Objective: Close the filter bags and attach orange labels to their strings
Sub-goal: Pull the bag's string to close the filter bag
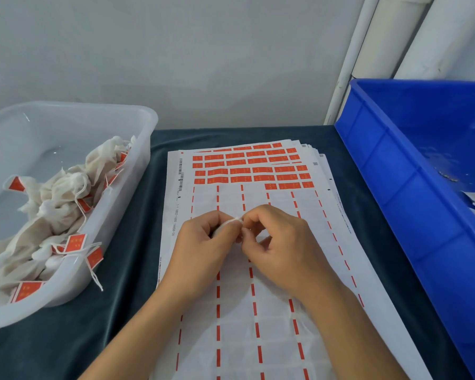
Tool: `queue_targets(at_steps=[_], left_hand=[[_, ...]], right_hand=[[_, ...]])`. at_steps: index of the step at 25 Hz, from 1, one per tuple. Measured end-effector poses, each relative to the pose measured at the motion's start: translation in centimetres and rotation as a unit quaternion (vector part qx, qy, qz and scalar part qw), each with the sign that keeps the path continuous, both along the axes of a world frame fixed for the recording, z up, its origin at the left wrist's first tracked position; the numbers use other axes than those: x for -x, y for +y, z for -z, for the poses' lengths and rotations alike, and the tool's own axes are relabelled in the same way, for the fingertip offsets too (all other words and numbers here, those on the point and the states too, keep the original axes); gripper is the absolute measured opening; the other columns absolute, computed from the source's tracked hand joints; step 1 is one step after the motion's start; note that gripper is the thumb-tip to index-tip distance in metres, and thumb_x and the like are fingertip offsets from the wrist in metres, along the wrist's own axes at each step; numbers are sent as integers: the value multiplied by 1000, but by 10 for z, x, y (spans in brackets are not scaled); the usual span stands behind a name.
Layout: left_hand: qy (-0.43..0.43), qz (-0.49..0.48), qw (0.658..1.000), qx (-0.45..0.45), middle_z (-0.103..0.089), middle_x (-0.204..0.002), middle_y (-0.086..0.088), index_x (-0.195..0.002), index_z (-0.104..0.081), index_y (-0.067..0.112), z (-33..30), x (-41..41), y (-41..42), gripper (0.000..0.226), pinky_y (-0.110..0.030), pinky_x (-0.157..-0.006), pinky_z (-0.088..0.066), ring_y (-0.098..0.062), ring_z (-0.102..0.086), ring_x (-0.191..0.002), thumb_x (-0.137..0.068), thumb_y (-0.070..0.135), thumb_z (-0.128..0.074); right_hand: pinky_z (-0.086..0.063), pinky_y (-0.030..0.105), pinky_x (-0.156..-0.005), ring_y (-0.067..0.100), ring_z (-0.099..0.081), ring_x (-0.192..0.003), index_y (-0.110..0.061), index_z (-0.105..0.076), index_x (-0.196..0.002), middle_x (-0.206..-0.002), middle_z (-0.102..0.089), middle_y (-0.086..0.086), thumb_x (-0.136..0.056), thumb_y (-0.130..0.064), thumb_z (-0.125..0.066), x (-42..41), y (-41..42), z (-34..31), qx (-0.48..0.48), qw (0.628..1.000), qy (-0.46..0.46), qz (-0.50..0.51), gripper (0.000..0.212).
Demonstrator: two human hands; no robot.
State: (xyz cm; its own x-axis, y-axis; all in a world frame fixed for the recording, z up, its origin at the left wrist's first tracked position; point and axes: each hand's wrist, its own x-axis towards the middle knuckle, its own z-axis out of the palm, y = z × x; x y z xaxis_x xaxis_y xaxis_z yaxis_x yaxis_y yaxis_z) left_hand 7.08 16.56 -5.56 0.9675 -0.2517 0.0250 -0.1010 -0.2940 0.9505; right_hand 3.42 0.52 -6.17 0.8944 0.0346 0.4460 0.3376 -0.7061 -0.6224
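Over the label sheet (231, 311), my left hand (200, 242) curls around a small white filter bag (225, 224), mostly hidden in the fingers. My right hand (280, 242) pinches the bag's white top or string right beside the left fingertips. Rows of orange labels (250, 171) remain at the sheet's far end; the nearer part shows only red dashed lines.
A clear plastic tub (115, 215) at the left holds several white filter bags with orange labels (76, 242) on strings. A blue crate (412, 187) stands along the right side. More sheets lie stacked under the top one on a dark cloth (80, 338).
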Motion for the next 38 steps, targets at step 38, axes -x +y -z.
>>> queue_targets(at_steps=[38], left_hand=[[-55,-10,998,29,-73,-94,17,-96,-73,40,1,5,-1,11,-10,-75,-51,-6,-68,-94,-101,33,-65]], right_hand=[[-58,24,-73,16,-71,-77,-16,-65,-102,-86,-75,2,-97,-13,-66,-5,-5,-12,-428,893,137,10,6]])
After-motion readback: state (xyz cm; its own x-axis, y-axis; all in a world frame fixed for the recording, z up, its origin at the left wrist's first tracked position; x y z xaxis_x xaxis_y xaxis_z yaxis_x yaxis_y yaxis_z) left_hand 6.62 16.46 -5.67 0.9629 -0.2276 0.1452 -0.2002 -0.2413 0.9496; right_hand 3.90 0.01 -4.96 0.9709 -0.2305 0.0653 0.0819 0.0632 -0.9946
